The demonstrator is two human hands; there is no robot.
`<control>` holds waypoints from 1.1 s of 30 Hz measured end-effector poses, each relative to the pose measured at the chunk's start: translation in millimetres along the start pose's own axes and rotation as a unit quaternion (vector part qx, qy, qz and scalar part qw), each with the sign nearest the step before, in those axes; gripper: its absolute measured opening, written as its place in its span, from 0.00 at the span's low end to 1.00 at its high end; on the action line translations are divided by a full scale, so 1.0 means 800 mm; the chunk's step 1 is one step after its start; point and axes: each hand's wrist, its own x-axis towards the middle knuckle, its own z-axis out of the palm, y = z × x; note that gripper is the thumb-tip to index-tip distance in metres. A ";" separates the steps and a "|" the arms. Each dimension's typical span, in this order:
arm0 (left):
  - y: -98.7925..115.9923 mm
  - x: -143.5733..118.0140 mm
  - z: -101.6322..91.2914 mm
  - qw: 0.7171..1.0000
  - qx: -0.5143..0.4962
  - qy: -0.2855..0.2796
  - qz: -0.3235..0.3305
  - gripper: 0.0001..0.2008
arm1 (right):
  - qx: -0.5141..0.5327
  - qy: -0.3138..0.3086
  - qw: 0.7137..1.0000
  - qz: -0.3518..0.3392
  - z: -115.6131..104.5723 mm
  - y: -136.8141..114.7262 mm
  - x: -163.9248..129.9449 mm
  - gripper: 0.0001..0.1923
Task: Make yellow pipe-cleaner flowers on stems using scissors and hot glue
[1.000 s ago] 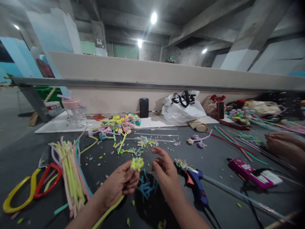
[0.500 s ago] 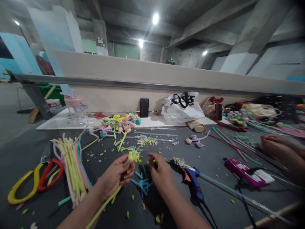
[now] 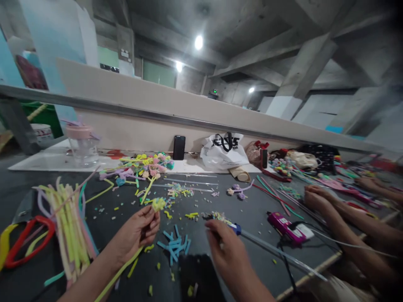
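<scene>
My left hand (image 3: 140, 228) pinches a yellow pipe-cleaner flower (image 3: 158, 204) just under its fluffy head. Its long yellow stem (image 3: 121, 272) runs down past my wrist. My right hand (image 3: 227, 249) is over the blue hot glue gun (image 3: 235, 228) with fingers loosely curled and apart; it hides the handle and trigger, and whether it touches them I cannot tell. A clear glue stick (image 3: 277, 251) sticks out of the gun's rear. Between my hands lie cut blue pipe-cleaner pieces (image 3: 174, 244).
At left are a pipe-cleaner bundle (image 3: 71, 235) and red-and-yellow-handled scissors (image 3: 30, 243). Finished flowers (image 3: 151, 165), a phone (image 3: 179, 147), a white bag (image 3: 223, 153) and a cup (image 3: 82, 147) stand behind. A magenta device (image 3: 288, 226) and another person's hands (image 3: 321, 201) are at right.
My right hand has moved right, away from the blue pieces and over the glue gun. My left hand still holds the flower. The view has turned right.
</scene>
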 end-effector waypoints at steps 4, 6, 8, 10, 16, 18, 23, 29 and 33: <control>0.000 0.001 0.000 1.000 -0.003 -0.007 -0.025 0.14 | -0.115 -0.036 0.980 0.161 -0.042 0.057 -0.024 0.13; -0.001 0.001 0.000 0.999 -0.002 -0.014 -0.033 0.14 | -0.145 -0.077 0.961 0.223 -0.049 0.072 -0.027 0.17; -0.002 0.001 -0.001 0.999 0.000 -0.018 -0.030 0.13 | -0.147 -0.113 0.950 0.252 -0.048 0.077 -0.024 0.18; -0.003 0.000 -0.002 1.000 0.002 -0.015 -0.025 0.13 | -0.139 -0.127 0.951 0.247 -0.044 0.079 -0.019 0.15; -0.001 0.000 -0.005 1.000 -0.005 -0.010 -0.012 0.11 | 0.189 -0.148 0.892 0.383 -0.049 0.082 -0.011 0.06; -0.001 0.000 -0.004 1.000 -0.011 -0.012 -0.015 0.11 | 0.401 -0.129 0.791 0.444 -0.054 0.077 -0.015 0.06; 0.000 0.000 0.000 0.999 -0.028 -0.035 -0.027 0.11 | 0.655 -0.150 0.582 0.459 -0.051 0.046 -0.022 0.11; -0.001 -0.001 0.000 0.995 -0.065 -0.068 -0.033 0.09 | 0.704 -0.095 0.611 0.348 -0.047 0.005 -0.016 0.21; 0.000 -0.002 0.001 0.989 -0.101 -0.094 -0.057 0.09 | 0.718 -0.061 0.622 0.306 -0.053 -0.029 -0.007 0.20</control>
